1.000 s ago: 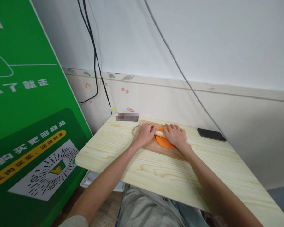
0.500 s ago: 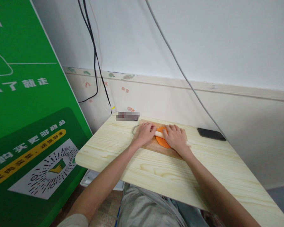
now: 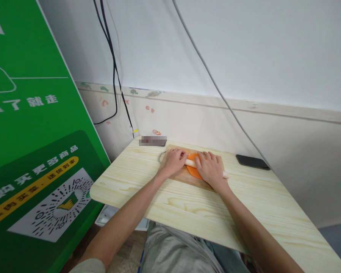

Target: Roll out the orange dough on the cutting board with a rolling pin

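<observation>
From where I stand, the person's two bare hands are both on a wooden rolling pin (image 3: pixel 190 163), set across a flat orange sheet (image 3: pixel 194 173). The sheet lies on a wooden board (image 3: pixel 183 177), nearer the far edge of the tabletop (image 3: pixel 170 201) than the near one. The left hand (image 3: pixel 174 161) is palm down over the pin's left part, fingers bent and close together; I can't tell whether they grip it. The right hand (image 3: pixel 210 167) lies palm down further along, its fingers stretched out and a little apart over the pin, covering part of the sheet. The pin's right end pokes out past that hand, beyond the board's right side. A metal ring (image 3: pixel 160 156) shows at the board's left end.

By the tabletop's far left corner there's an item (image 3: pixel 152 141) too blurred to make out. A black phone (image 3: pixel 252 162) lies flat close to the far edge, right of the board. A grey cable (image 3: pixel 206 66) slants down the wall (image 3: pixel 258 49) toward the phone, and a green sign (image 3: pixel 42 129) stands beyond the left edge.
</observation>
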`<state>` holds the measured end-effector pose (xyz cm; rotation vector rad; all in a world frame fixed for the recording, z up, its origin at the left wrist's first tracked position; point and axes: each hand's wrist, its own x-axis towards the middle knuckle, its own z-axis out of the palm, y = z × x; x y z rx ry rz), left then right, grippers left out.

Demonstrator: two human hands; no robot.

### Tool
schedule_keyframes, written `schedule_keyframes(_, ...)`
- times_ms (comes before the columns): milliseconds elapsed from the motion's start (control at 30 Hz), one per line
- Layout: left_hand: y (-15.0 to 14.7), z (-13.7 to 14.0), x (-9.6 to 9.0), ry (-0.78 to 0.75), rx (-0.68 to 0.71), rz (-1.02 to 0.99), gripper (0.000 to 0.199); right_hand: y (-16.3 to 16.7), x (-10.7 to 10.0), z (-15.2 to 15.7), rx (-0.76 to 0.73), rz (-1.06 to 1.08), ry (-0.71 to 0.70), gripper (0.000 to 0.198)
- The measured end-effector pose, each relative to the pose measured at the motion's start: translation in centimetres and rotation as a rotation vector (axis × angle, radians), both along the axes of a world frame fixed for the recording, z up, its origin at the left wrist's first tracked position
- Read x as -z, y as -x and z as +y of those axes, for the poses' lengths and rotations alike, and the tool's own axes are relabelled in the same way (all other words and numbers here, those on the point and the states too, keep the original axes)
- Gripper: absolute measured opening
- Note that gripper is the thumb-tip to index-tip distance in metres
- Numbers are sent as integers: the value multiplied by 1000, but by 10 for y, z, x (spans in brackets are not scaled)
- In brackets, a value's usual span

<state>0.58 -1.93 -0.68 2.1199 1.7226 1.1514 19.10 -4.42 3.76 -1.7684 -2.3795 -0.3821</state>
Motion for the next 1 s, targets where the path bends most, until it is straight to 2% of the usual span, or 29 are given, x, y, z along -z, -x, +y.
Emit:
schedule_keyframes(133,0,1,1,2,-1,-5,20,-1,1,2,-15,-3,-8,52)
schedule_keyframes(333,0,0,1,0,-7,-1,20,0,-5,16,23,15,88,49)
schedule_keyframes(500,0,0,1,2,-2,-1,20,2,-7,6,12,-1,49,49)
schedule_keyframes(667,0,2,1,12,3,-20,18,0,1,-5,-10,16,-15,50)
schedule_keyframes(800,1,1,1,8,8,-18,19,-2,7,-1,-27,6,-34,52)
schedule_keyframes(1000,0,0,-1,14,-7,-5,21,-1,-3,19,12,0,105,51)
